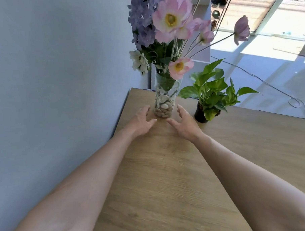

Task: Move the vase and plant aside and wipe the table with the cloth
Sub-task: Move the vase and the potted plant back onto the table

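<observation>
A clear glass vase (165, 95) with pebbles at the bottom and tall pink, purple and white flowers stands near the far left corner of the wooden table (168, 175). To its right sits a small green leafy plant (212, 95) in a dark pot. My left hand (141, 122) hovers just left of the vase base, fingers spread, not touching it. My right hand (183, 122) is just right of the base, fingers apart, holding nothing. No cloth is in view.
A pale blue wall (50, 85) runs along the table's left edge. Beyond the far edge lies a light floor with a white cable (294, 102) and a bright window area at the upper right.
</observation>
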